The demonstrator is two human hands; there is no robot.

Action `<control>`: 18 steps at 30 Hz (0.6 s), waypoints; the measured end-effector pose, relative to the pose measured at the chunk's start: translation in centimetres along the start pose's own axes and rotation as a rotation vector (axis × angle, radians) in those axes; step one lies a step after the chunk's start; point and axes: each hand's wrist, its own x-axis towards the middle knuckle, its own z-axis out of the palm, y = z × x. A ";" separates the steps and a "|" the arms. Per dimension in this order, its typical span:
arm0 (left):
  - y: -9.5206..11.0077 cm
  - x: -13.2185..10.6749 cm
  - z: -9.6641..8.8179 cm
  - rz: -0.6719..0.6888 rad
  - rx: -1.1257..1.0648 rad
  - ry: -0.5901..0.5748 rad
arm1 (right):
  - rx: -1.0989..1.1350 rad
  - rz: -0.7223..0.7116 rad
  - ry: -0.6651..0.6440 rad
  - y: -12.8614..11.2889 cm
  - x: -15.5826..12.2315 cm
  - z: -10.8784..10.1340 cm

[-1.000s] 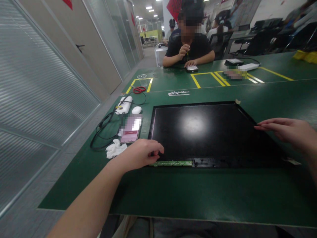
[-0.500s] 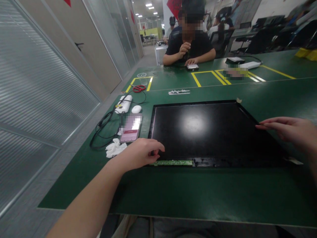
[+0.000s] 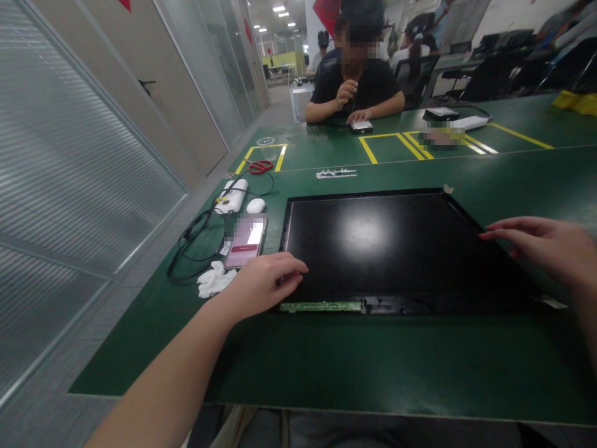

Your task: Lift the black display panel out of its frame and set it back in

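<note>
A flat black display panel lies on the green table, with a thin green circuit strip along its near edge. My left hand rests at the panel's near left corner, its fingers curled around the edge. My right hand lies over the panel's right edge with its fingers stretched out and close together, touching the rim.
Left of the panel lie a lit phone, a crumpled white cloth, a white mouse, a white device and black cables. Red scissors lie farther back. A seated person faces me across the table.
Both hands stay at the panel's edges. The view has shifted slightly; the left fingers have curled a little more over the corner.
</note>
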 end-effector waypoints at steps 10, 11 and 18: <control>0.4 0.0 1.7 0.136 0.056 -0.199 | -0.028 -0.377 -0.127 2.6 2.1 1.3; 0.4 0.1 1.9 0.129 0.065 -0.215 | -0.049 -0.461 -0.160 3.0 2.4 1.7; 0.3 0.1 2.4 0.057 0.079 -0.263 | -0.032 -0.433 -0.342 3.9 2.4 3.1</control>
